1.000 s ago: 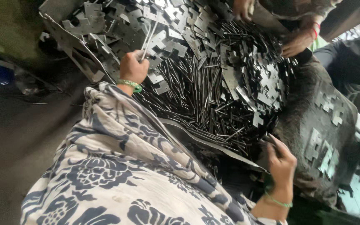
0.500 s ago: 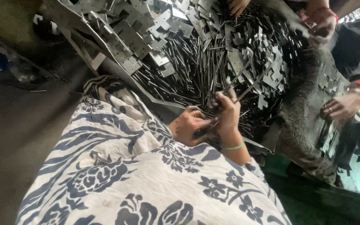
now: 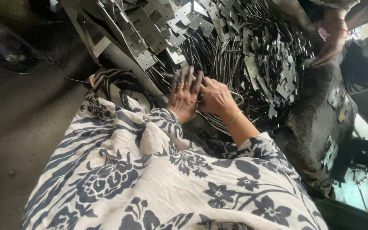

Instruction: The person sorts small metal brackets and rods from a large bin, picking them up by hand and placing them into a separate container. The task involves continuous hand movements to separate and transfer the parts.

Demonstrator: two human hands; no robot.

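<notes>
Hands pressed on a heap of steel pins and hinge plates

Metal parts fill the upper half of the view: a big heap of thin dark steel pins (image 3: 218, 55), lying in all directions, mixed with flat grey hinge plates (image 3: 150, 30) that have notched edges. The plates lie mostly on top and at the left and right sides of the heap, the pins in the middle, so they seem to be tipped together and not sorted. Below the heap, a white cloth with dark blue flower pattern (image 3: 150, 179) covers the person's lap, and it reaches up to the edge of the pile, probably to protect the legs from the sharp metal.

At the right stands a dark, dirty block (image 3: 320, 115) with some small plates on it. Above it, another person's hand (image 3: 331, 47) touches the parts at the far side.

The left hand (image 3: 184, 96) lies flat on the pins at the near edge of the heap, fingers straight and a little spread, palm down. The right hand (image 3: 216, 98) is just beside it, touching it, with fingers bent down into the pins; if it pinches any pins, I cannot tell, because the fingertips are hidden. A green bangle (image 3: 235, 118) is on the right wrist.
</notes>
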